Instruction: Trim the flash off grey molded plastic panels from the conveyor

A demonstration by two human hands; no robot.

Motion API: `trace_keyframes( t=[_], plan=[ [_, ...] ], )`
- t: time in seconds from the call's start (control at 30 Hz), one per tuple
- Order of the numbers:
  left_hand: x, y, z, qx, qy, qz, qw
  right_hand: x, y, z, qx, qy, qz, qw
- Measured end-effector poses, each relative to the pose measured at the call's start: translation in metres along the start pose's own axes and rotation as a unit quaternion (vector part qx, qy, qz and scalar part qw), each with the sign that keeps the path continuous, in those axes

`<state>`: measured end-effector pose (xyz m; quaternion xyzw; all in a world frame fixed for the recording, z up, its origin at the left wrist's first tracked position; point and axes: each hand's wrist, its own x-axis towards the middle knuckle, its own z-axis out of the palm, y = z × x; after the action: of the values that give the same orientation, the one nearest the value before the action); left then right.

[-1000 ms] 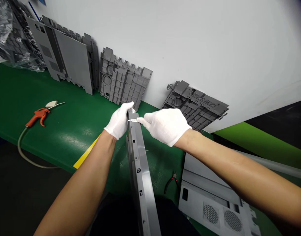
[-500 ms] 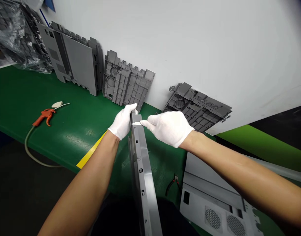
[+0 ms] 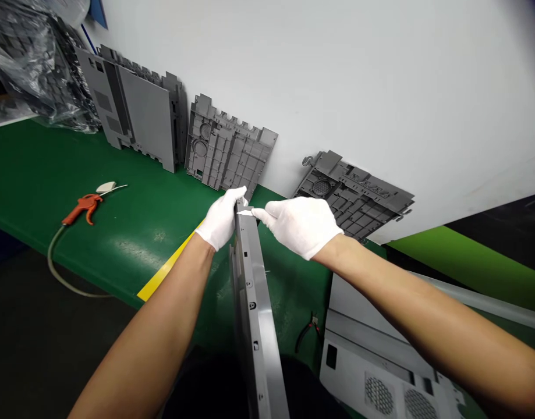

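Note:
A grey plastic panel (image 3: 261, 297) stands on edge in front of me, its narrow side with small slots facing up. My left hand (image 3: 222, 218), in a white glove, grips its far end, with the thumb over the top corner. In my gloved right hand (image 3: 298, 227), closed fingers hold a knife with a pale pointed blade (image 3: 245, 213). The blade lies across the panel's edge close to the far end. Most of the knife's handle is hidden in the right hand.
Grey ribbed panels (image 3: 230, 145) lean against the white wall, another panel (image 3: 354, 189) farther right. On the green table (image 3: 149, 233) lie an orange air gun (image 3: 81, 208) with hose, cutting pliers (image 3: 309, 331) and yellow tape (image 3: 166, 270). A vented panel (image 3: 376, 349) lies at the right.
The blade has moved slightly toward the far end of the panel's edge. My left hand keeps its grip there. The whole view has shifted a little.

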<state>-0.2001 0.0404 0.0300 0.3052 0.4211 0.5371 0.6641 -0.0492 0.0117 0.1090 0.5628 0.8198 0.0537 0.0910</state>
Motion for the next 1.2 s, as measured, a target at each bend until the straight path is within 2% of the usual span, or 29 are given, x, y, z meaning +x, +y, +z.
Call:
trace_keyframes(
  t=[0.47, 1.2],
  plan=[
    [0.0029, -0.0059, -0.0044, 0.022, 0.000, 0.010, 1.000, -0.0048, 0.0043, -0.0042, -0.037, 0.009, -0.044, 0.998],
    [0.0034, -0.0063, -0.0055, 0.024, -0.005, 0.008, 1.000, -0.0069, 0.0058, -0.0017, -0.061, 0.017, -0.053, 0.997]
  ],
)
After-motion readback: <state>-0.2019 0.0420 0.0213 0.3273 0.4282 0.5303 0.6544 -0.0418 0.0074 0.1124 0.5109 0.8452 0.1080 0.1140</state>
